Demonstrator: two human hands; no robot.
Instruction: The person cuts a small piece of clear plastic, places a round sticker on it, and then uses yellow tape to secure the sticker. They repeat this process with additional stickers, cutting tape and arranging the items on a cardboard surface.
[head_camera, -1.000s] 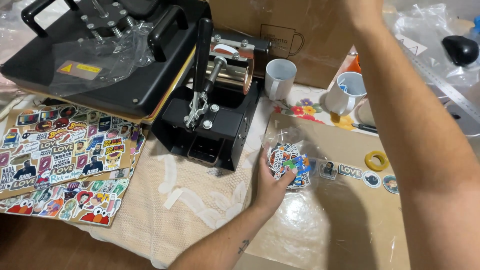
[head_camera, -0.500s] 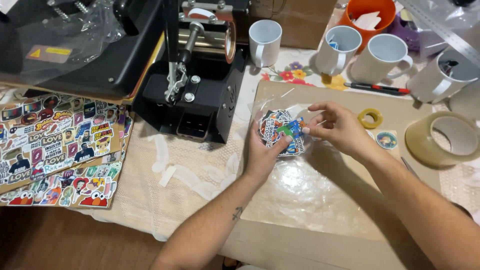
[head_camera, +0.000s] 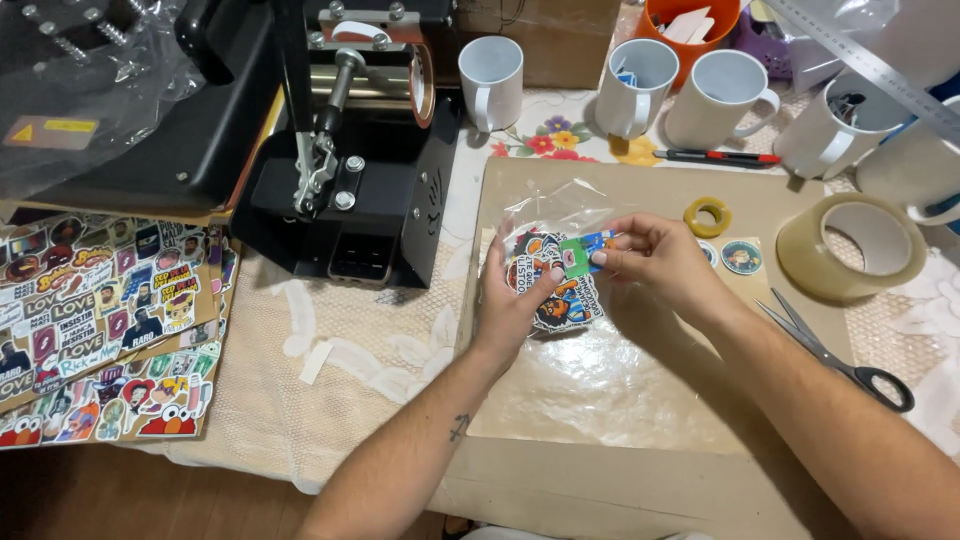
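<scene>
**Both hands on a clear bag of stickers**

The left hand (head_camera: 512, 300) is curled around the lower left edge of a clear plastic bag of stickers (head_camera: 548, 272), thumb on top, holding it just above the tan work mat (head_camera: 600, 400). The right hand (head_camera: 655, 262) pinches a small green and blue sticker (head_camera: 582, 252) between thumb and forefinger at the bag's right side; whether that sticker is inside the plastic or just at its mouth is hard to tell, since the film is glossy and crumpled.

Just right of the right hand, two round stickers (head_camera: 740, 257) lie flat on the mat, with a small yellow tape ring (head_camera: 707, 216) above them. Further right sits a large roll of clear packing tape (head_camera: 850, 248), and scissors (head_camera: 835, 352) lie open near the right forearm.

Along the back stand several white mugs (head_camera: 492, 80), a red-handled pen (head_camera: 716, 157) and an orange tub (head_camera: 690, 25). To the left of the mat stands a black mug press (head_camera: 350, 190), beside it a larger heat press (head_camera: 130, 110) under plastic, and sheets of colourful stickers (head_camera: 100, 320) cover the left edge.
</scene>
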